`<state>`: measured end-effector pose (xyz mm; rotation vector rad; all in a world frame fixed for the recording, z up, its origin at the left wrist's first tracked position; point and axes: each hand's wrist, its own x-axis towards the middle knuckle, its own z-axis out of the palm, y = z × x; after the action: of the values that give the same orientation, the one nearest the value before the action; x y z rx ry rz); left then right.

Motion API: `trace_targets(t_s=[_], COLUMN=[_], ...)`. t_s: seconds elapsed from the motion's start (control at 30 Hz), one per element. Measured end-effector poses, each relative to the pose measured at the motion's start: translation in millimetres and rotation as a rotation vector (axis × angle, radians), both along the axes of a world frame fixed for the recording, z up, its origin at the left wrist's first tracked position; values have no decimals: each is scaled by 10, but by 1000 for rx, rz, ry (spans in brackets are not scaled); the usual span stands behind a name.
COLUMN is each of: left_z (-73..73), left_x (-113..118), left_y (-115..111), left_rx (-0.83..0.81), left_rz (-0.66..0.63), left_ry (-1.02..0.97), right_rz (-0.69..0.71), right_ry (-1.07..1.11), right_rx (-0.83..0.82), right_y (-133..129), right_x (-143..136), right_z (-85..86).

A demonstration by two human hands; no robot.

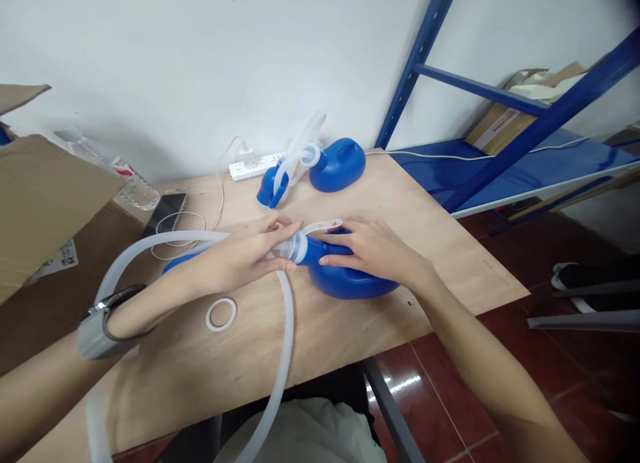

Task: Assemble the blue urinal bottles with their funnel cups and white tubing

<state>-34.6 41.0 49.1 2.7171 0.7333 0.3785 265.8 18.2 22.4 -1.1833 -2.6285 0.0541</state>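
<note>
A blue urinal bottle lies on its side on the wooden table, its neck pointing left. My right hand is closed over the bottle near the neck. At the mouth, my left hand pinches a translucent screw cap between thumb and fingers; whether it is fully seated I cannot tell. A pale strap with holes sticks up from the cap. The long clear tube loops under my left forearm and off the table's front. A blue part is mostly hidden behind that forearm.
A white ring lies on the table. Behind stand another blue bottle with coiled tubing and a power strip. A phone, a water bottle and a cardboard box are left; blue shelving is right.
</note>
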Motion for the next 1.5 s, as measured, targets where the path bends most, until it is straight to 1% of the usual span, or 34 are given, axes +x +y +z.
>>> trace_targets(t_s=[0.07,0.13,0.2,0.43,0.57,0.7,0.83,0.93,1.0,1.07,1.23,1.33,1.4,1.5], left_z=[2,-38,-121,-510,-624,-639,-592,-542,-530,-552,-724,-786,-763,-632], left_x=[3,10,22,145,257,330,359,370,374,379,400,408,405,396], left_y=[-10,-40,-74,-103,-119,-150,-176,-196,-206,-212,-221,-229,-228,-205], left_rx=[-15,19,78,263,371,492,593,618,597,540,300,241,248,311], left_rz=[-17,-15,-5,50,110,179,183,184,177,175,157,162,171,176], left_ry=[0,-4,-29,-162,-231,-239,-178,-111,-107,-136,-352,-409,-394,-334], right_rz=[9,15,23,15,29,45,43,51,58,64,68,66,44,-51], right_ry=[20,33,35,-16,-13,-12,-14,-3,-3,-7,4,27,61,171], right_rx=[7,7,-3,8,19,24,22,25,29,36,55,43,15,-47], right_y=[2,5,7,-7,-7,-7,-13,-13,-11,-9,-10,-15,-20,-36], right_x=[-1,-3,-7,-40,-40,-29,-25,-21,-18,-17,-22,-27,-33,-39], right_z=[-16,-22,-16,19,3,-23,-39,-42,-42,-43,-57,-61,-59,-65])
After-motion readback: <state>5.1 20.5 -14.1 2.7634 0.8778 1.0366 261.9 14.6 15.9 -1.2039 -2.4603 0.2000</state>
